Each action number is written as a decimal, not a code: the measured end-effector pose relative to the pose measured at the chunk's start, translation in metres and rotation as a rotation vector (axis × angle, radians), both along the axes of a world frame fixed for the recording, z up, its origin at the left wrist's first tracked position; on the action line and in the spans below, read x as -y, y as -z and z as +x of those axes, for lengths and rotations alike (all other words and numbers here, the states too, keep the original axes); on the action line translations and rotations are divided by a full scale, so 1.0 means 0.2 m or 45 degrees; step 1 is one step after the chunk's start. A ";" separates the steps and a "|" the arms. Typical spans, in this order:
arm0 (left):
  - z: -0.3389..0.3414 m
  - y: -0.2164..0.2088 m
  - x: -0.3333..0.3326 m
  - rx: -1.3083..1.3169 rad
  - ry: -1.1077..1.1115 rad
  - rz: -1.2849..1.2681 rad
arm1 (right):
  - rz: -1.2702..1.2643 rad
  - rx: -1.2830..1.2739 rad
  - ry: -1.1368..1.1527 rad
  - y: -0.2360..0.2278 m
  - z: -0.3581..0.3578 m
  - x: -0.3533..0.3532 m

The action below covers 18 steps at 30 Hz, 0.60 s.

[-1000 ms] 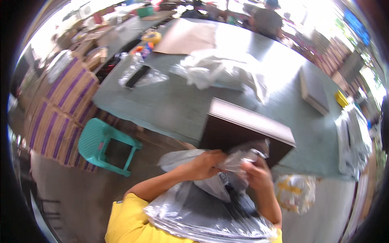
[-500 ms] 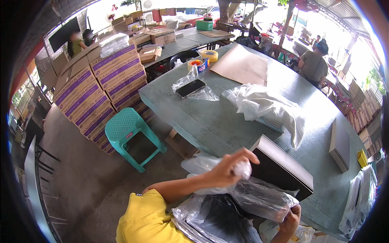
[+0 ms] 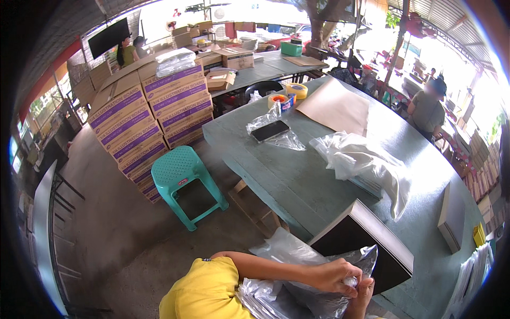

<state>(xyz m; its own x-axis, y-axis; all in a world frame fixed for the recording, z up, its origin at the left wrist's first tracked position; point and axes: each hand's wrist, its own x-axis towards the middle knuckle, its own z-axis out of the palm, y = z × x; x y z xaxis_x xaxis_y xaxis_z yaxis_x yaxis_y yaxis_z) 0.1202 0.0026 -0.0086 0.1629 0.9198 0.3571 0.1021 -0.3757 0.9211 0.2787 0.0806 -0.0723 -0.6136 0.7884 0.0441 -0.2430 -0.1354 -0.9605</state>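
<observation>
1. The floor (image 3: 117, 250) is grey and looks like concrete, with darker stains on it.
2. A large table (image 3: 265, 165) with a worn green top fills the middle and the right; a bright shine lies on its far right part.
3. At the left of this table stands a turquoise plastic stool (image 3: 178, 165), with small holes in its seat.
4. On the far left, brown cartons (image 3: 125, 125) with purple bands are stacked high.
5. Behind them, a long table (image 3: 257, 73) carries boxes.
6. The far side is open: strong daylight enters, and a tree trunk (image 3: 321, 34) is visible.
7. At far right, a corrugated roof (image 3: 443, 24) covers the place.
</observation>
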 end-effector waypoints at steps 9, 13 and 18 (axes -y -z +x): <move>-0.31 0.16 0.03 -0.415 -0.612 0.117 | -0.329 -0.218 0.283 -0.08 0.14 -0.10; -0.62 -0.01 0.07 -0.173 -1.374 -0.130 | -0.017 -0.083 0.304 -0.06 0.33 -0.15; -0.26 -0.26 0.05 -0.332 -0.488 0.328 | 0.470 0.327 -0.118 -0.09 0.20 -0.09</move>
